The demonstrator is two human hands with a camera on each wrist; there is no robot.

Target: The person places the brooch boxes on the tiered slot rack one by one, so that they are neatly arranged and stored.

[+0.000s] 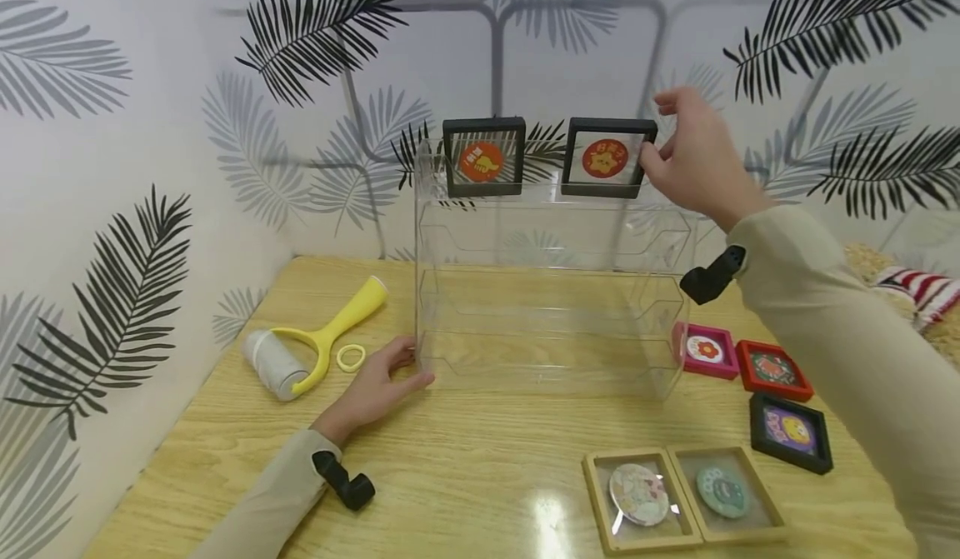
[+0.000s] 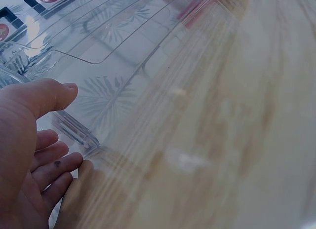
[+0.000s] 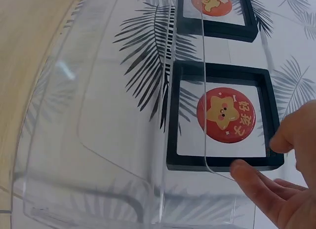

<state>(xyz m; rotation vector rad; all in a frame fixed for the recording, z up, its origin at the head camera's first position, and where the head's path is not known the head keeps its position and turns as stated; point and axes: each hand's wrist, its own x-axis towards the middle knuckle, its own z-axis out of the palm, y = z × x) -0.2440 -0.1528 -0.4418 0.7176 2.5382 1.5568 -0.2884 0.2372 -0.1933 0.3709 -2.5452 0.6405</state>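
In the head view, a clear plastic rack (image 1: 551, 321) of several tiers stands on the table. On its top tier, two black square display frames stand upright: the left frame (image 1: 484, 191) holds an orange badge, and the right frame (image 1: 600, 189) a red badge with a yellow star. My right hand (image 1: 693, 155) is at that right frame's outer edge, its thumb (image 3: 254, 184) touching the side and a finger close to the upper corner. Low at the rack's left side panel (image 2: 74, 128), my left hand (image 1: 378, 388) rests with thumb in front and fingers outside, loosely spread.
A yellow-handled lint roller (image 1: 322, 342) and a small yellow ring (image 1: 351, 358) lie at left. Right of the rack are a pink frame (image 1: 708, 351), a red frame (image 1: 775, 369) and a black frame (image 1: 791, 431). Two joined wooden frames (image 1: 645, 542) lie in front. A patterned wall stands behind.
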